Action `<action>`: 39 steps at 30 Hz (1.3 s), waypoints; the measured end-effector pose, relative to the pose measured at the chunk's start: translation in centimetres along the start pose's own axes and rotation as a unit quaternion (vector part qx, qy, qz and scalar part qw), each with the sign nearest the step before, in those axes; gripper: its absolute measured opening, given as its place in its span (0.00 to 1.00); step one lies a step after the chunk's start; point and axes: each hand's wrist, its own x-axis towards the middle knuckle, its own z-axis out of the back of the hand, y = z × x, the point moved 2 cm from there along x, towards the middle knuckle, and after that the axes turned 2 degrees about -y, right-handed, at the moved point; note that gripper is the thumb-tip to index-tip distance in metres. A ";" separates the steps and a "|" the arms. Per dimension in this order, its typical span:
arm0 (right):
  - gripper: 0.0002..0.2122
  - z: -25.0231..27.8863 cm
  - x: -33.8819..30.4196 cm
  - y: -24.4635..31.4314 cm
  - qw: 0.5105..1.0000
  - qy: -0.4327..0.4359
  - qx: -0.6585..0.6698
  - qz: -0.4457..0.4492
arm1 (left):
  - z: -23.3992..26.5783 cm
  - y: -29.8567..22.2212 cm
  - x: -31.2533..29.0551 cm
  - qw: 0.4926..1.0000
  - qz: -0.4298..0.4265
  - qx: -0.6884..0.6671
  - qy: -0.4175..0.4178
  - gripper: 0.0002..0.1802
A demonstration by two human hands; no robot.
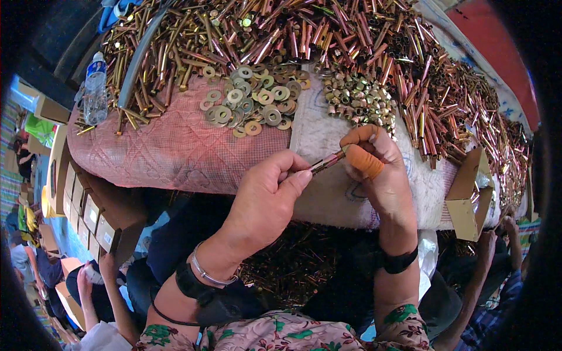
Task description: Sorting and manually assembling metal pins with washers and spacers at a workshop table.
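In front of me, my left hand (266, 196) pinches one end of a slim brass-coloured anchor bolt (329, 161) between thumb and fingers. My right hand (380, 167), with orange covers on its thumb and a finger, closes on the other end. Its fingertips hide part of that end. The bolt tilts up to the right. Beyond my left hand lies a pile of flat washers (257, 96) on the pink quilted cloth (175, 146). Small cone-shaped nuts (357, 102) are heaped just past my right hand, on the white cloth.
Long bolts (146, 76) fill the back left, and metal sleeves (427, 111) spread across the right. A water bottle (95, 93) lies at the left edge. An open cardboard box (468, 199) stands at the right. Other people's arms (480, 263) show on both sides.
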 end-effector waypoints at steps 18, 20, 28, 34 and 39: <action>0.07 -1.1 -0.7 1.0 0.996 -0.007 0.024 -0.089 | 0.6 -0.1 0.0 0.999 -0.006 0.032 0.009 0.06; 0.08 -1.0 -0.6 0.9 0.999 0.016 -0.017 -0.046 | 0.8 0.1 0.1 0.997 0.042 -0.049 0.034 0.06; 0.07 -0.8 -0.6 0.9 0.998 0.031 -0.027 0.039 | 1.0 0.6 0.1 0.945 0.156 -0.260 0.122 0.06; 0.06 -1.4 -0.5 0.8 0.991 -0.023 -0.114 0.061 | 0.9 0.6 0.0 0.966 0.129 -0.207 0.083 0.05; 0.06 -1.8 -0.6 1.0 0.996 -0.031 -0.078 0.010 | 0.5 0.7 0.0 0.994 0.057 -0.082 0.049 0.05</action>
